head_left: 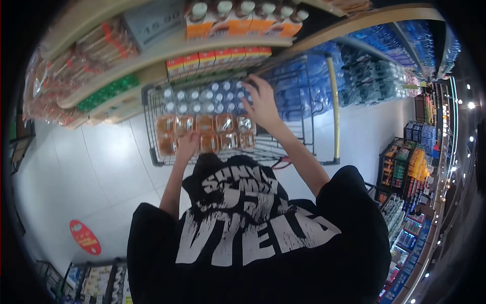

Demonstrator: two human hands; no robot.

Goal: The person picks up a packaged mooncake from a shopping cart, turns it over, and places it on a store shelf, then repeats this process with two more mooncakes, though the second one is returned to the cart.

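A shopping cart (153, 144) of dark wire stands in front of me. Inside it lie a pack of clear bottles with white caps (195, 101) and, closer to my body, a pack of amber bottles (224, 123) in shiny wrap. My left hand (187, 146) is closed at the near side of the amber pack, its fingertips between two bottles. Over the right end of the white-capped pack reaches my right hand (261, 104), fingers stretched and thumb apart. Its fingertips overlap the caps at that end.
Beyond the cart runs a shelf (238, 43) with orange cartons (243, 25) and bagged goods (101, 45). Blue-wrapped bottle packs (298, 86) stand behind the cart's right part, beside its yellow handle (334, 106). A red oval floor sticker (85, 237) lies at lower left.
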